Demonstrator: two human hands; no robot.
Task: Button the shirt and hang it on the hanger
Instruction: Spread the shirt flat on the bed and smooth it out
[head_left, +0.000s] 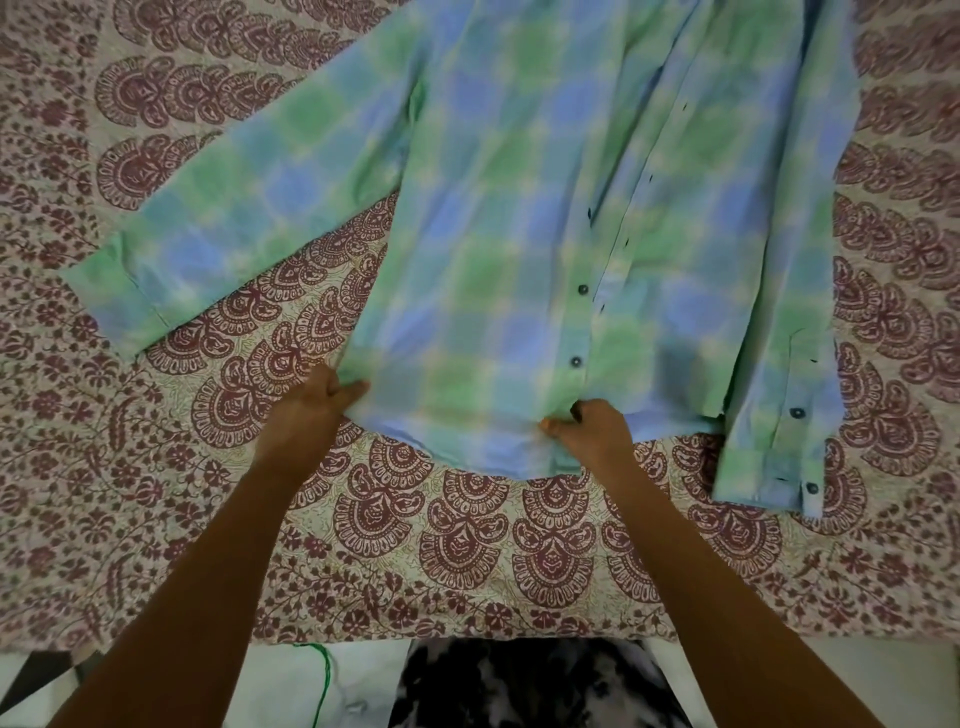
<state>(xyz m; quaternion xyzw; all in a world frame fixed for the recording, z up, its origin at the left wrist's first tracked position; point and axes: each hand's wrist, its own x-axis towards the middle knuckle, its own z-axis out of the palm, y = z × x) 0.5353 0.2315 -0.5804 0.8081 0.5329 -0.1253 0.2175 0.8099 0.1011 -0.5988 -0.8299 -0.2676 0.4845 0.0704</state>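
A green and blue checked shirt lies spread on a patterned bedspread, hem toward me and collar out of view at the top. Its front placket runs up the middle with dark buttons showing near the hem. One sleeve stretches out to the left, the other lies down the right side with its cuff near the hem. My left hand grips the hem at its left corner. My right hand pinches the hem at the bottom of the placket. No hanger is in view.
The bedspread's near edge runs across the bottom. Below it show a white surface, a green cord and a black and white patterned cloth.
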